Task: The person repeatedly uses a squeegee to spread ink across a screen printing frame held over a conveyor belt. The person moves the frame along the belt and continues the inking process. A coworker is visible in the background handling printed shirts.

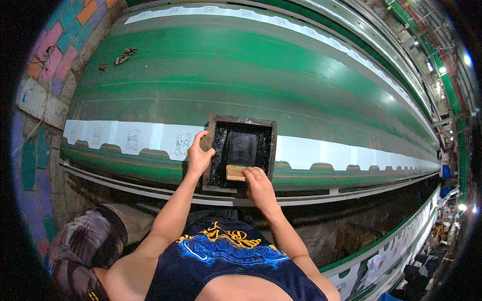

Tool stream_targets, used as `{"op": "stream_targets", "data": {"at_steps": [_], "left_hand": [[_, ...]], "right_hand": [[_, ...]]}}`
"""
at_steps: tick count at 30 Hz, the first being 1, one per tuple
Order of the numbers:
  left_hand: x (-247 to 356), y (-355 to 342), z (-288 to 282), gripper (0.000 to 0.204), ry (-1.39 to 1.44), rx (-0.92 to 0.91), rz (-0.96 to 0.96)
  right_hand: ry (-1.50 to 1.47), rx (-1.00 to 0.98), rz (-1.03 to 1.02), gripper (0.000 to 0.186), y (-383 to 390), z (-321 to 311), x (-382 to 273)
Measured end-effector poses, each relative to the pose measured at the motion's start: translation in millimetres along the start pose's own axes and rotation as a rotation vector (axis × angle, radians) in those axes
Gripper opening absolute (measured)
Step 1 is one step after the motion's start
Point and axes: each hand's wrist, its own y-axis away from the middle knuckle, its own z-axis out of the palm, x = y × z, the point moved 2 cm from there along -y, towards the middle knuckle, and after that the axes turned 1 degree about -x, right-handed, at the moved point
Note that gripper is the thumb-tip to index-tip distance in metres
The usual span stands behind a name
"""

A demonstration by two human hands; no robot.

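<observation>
A dark rectangular screen-printing frame [243, 119] lies across a strip of white fabric pieces [301, 149] near the front edge of the green table. Its inside is black and looks wet with ink. My left hand [199, 156] grips the frame's left side, thumb and fingers curled about the rim. Inside the frame, at its near end, my right hand [261, 186] is closed on the right end of a squeegee [235, 172] with a yellowish wooden handle. The squeegee's lower edge is hidden. Line-drawn bears [132, 139] show on the fabric left of the frame.
The long green table [201, 65] curves away to the right. Small brown pieces [125, 56] lie at its far left. Another white fabric strip [281, 21] runs along the far side. A metal rail [296, 200] edges the near side. A painted brick wall [65, 30] stands left.
</observation>
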Motion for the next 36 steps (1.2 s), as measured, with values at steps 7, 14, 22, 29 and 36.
{"op": "stream_targets", "data": {"at_steps": [7,14,22,29,36], "left_hand": [[-13.0,-0.2,30.6,0.062,-0.101,0.108,0.142],[-8.1,-2.2,31.4,0.062,-0.165,0.042,0.083],[-13.6,-9.3,35.7,0.063,-0.214,0.010,0.092],[-13.6,-3.7,36.6,0.064,-0.172,0.019,0.084],[-18.2,-5.1,37.9,0.060,-0.109,0.061,0.124]], "right_hand": [[-0.034,-0.027,-0.026,0.067,13.4,-3.1,30.4],[-0.129,-0.049,-0.026,0.054,9.3,-5.1,36.2],[-0.071,0.034,-0.009,0.035,-69.4,-16.7,90.2],[-0.081,0.058,0.026,0.038,-50.0,3.1,81.8],[-0.097,0.055,-0.035,0.061,22.3,3.9,38.5]]}}
